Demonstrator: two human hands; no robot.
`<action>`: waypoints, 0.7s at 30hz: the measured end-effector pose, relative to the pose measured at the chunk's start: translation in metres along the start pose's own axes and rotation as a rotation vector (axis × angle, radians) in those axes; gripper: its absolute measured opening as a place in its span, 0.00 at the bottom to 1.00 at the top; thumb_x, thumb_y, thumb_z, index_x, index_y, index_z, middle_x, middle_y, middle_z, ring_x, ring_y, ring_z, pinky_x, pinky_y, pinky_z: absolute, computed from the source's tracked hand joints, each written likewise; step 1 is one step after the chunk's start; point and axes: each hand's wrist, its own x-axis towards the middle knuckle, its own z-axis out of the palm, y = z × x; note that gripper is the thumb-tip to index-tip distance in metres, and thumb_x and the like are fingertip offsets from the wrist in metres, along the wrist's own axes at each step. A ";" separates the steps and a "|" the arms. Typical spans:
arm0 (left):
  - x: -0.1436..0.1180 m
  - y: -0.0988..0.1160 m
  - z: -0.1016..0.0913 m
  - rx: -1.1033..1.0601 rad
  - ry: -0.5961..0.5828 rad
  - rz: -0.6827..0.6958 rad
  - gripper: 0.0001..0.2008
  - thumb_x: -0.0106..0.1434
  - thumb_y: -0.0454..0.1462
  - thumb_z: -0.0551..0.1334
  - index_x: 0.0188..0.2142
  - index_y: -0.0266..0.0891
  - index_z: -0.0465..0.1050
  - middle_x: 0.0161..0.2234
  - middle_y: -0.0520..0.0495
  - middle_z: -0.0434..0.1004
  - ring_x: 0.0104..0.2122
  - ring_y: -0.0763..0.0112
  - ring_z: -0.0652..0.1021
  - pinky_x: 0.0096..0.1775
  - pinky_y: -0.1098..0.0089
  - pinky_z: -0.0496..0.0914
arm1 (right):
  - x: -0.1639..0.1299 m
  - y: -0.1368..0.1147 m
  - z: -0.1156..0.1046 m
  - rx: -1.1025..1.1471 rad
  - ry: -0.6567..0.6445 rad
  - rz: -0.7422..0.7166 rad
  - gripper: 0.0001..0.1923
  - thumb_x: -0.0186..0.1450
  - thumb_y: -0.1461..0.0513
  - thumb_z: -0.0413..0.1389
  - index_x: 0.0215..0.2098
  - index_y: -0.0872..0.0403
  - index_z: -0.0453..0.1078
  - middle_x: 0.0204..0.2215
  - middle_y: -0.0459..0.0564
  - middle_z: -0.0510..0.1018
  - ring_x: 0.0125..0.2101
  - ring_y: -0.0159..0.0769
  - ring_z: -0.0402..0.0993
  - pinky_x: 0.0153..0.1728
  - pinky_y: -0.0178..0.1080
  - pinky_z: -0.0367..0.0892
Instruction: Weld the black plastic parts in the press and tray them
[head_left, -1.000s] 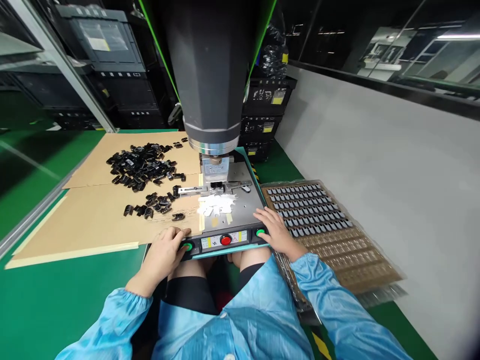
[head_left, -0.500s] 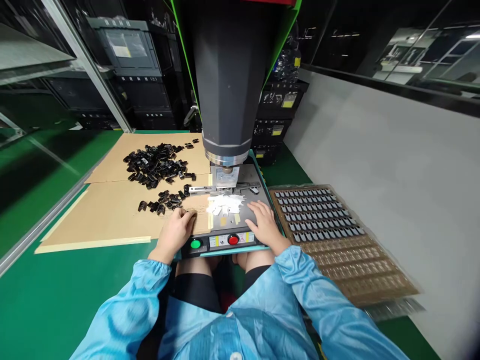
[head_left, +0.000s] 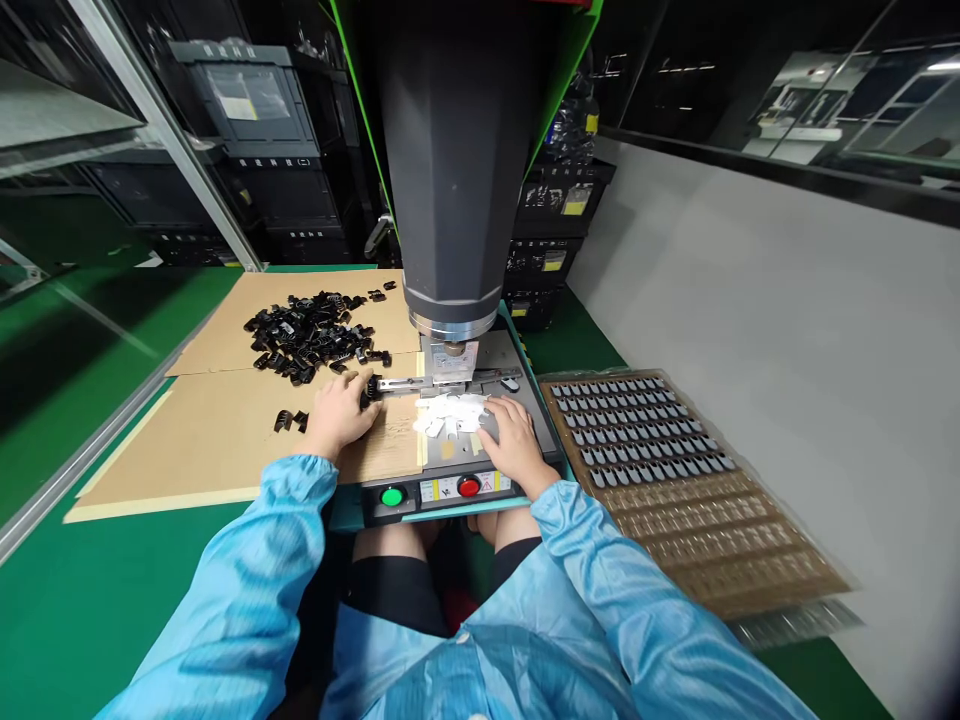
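My left hand [head_left: 341, 412] reaches to the left end of a metal slide rail [head_left: 401, 385]. Its thumb and index finger close around a small black plastic part [head_left: 369, 390] there, partly hidden by the fingers. Two similar black clips [head_left: 291, 421] lie left of this hand on the cardboard. My right hand [head_left: 513, 436] rests on the grey machine plate, fingers stretched and a little apart. Those fingertips touch or nearly touch the right edge of a pile of thin white pieces [head_left: 450, 413]. Nothing shows in its grip.
Above the plate hangs a dark press head [head_left: 454, 200]. A heap of black parts [head_left: 307, 335] covers the cardboard's far area. At the front sit a green button [head_left: 391, 496] and a red button [head_left: 469, 486]. A tray [head_left: 712, 510] with rows of grey parts lies right.
My left hand has moved forward to the rail's left end, and the nearer group of black parts is now mostly hidden under it. My right hand has shifted left toward the white pieces.
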 end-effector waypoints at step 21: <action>0.030 -0.050 0.006 0.135 -0.315 0.099 0.16 0.67 0.46 0.59 0.41 0.42 0.83 0.48 0.35 0.84 0.52 0.44 0.81 0.57 0.54 0.72 | -0.002 -0.003 0.001 -0.004 0.023 -0.003 0.22 0.71 0.62 0.59 0.63 0.55 0.71 0.60 0.62 0.77 0.64 0.57 0.68 0.66 0.60 0.67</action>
